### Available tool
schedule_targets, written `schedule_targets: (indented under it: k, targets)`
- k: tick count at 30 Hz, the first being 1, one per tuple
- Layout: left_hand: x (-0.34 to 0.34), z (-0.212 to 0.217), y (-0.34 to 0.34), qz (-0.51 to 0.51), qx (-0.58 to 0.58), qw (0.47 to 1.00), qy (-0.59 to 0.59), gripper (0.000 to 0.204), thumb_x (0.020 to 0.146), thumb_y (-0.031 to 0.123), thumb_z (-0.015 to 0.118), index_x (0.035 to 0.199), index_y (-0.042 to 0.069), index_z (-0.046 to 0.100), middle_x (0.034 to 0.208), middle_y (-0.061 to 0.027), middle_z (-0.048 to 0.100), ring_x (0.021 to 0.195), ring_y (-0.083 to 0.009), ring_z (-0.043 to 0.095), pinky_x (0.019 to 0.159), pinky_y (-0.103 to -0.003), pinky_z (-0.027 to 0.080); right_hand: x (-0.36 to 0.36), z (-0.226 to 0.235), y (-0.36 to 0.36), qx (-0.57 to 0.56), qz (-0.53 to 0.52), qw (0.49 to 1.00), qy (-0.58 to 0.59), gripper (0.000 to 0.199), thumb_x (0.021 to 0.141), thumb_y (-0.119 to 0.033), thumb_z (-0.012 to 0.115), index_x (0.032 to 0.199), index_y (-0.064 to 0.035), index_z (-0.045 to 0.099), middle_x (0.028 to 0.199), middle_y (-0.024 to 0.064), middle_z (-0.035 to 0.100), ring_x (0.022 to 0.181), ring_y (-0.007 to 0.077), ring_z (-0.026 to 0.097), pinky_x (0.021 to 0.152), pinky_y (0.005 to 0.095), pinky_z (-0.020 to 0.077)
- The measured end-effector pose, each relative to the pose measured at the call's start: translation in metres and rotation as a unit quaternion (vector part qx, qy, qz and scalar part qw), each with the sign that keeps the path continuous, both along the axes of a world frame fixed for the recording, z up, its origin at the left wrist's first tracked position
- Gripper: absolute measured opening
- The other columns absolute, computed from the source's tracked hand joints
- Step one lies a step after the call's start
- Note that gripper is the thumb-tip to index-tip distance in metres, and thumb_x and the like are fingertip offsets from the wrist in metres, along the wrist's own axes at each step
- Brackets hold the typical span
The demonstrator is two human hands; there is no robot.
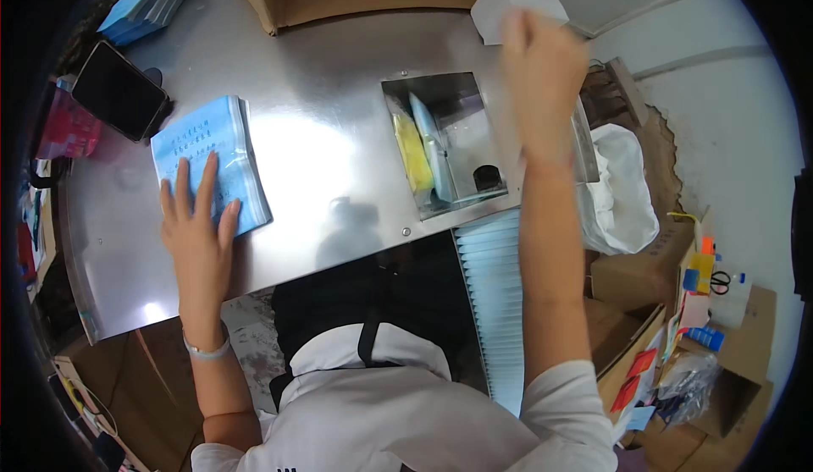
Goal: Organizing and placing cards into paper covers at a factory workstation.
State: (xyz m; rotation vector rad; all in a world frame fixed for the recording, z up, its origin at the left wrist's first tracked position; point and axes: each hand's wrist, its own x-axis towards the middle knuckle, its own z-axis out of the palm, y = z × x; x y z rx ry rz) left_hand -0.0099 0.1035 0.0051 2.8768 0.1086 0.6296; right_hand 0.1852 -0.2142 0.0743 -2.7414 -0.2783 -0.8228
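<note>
My left hand (195, 226) lies with fingers spread on a stack of light blue printed packets (212, 133) on the metal table. Its fingers rest over the lower part of the top packet. At the far right, my right hand (546, 74) is raised with the fingers curled in, slightly blurred. Just behind it is a white folded sheet or carton (500, 6), which it partly covers. Whether the curled fingers hold anything is hidden. Nearer to me, a rectangular opening in the table (470, 138) shows a yellow packet (412, 152) and a light blue packet (436, 163).
A phone (120, 91) leans on a stand at the left, below more blue packets (152, 2). A cardboard box (373, 2) borders the far edge of the metal table (313, 142). At right stand a white-lined bin (627, 193) and cartons (644, 260). Pleated light blue material (491, 294) hangs below.
</note>
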Motion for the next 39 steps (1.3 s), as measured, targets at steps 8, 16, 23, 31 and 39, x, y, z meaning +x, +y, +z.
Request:
schedule_targets:
  k: [8,16,23,31,39]
  targets:
    - [0.003,-0.004,0.019,0.056,-0.045,0.997,0.037,0.033,0.095,0.017,0.063,0.125,0.004,0.055,0.119,-0.0185,0.052,0.108,-0.0358,0.053,0.091,-0.044,0.043,0.057,-0.025,-0.038,-0.177,-0.028,0.984,0.009,0.033,0.092,-0.028,0.054,0.083,-0.0023,0.072,0.097,0.0186,0.069,0.087,0.0401,0.064,0.08,0.0517,0.048]
    - [0.024,0.007,-0.062,-0.146,-0.047,0.988,0.017,0.023,0.086,0.02,0.071,0.096,0.003,0.057,0.126,-0.0237,0.05,0.114,-0.0429,0.048,0.093,-0.049,0.042,-0.094,-0.022,-0.059,0.007,0.013,1.0,-0.004,0.021,0.086,-0.012,0.059,0.095,0.0027,0.072,0.104,0.0142,0.068,0.09,0.0336,0.061,0.091,0.0457,0.0425]
    - [0.013,-0.016,-0.132,-0.285,-0.155,0.941,0.099,0.037,0.083,0.015,0.069,0.116,0.004,0.057,0.147,-0.0266,0.039,0.142,-0.0475,0.029,0.113,-0.06,0.025,-0.123,-0.014,-0.064,-0.039,0.08,0.993,-0.072,0.033,0.079,-0.004,0.065,0.112,-0.0023,0.069,0.107,0.0142,0.068,0.099,0.0323,0.061,0.092,0.0429,0.0444]
    - [0.014,-0.013,-0.106,-0.228,-0.111,0.966,0.052,0.033,0.073,0.009,0.071,0.104,0.007,0.059,0.142,-0.0189,0.045,0.132,-0.0394,0.041,0.105,-0.057,0.029,-0.143,-0.073,0.031,-0.067,0.232,0.966,0.087,0.028,0.081,-0.01,0.063,0.109,-0.0079,0.069,0.117,0.0115,0.064,0.113,0.0316,0.057,0.107,0.061,0.0342]
    - [0.012,-0.008,-0.112,-0.196,-0.041,0.977,0.074,0.046,0.075,0.019,0.079,0.118,0.014,0.062,0.154,-0.0239,0.032,0.141,-0.0492,0.028,0.11,-0.065,0.026,-0.121,-0.033,-0.037,0.086,0.037,0.993,-0.069,0.021,0.082,-0.003,0.065,0.101,0.0029,0.069,0.098,0.0134,0.066,0.095,0.0285,0.06,0.085,0.0413,0.0486]
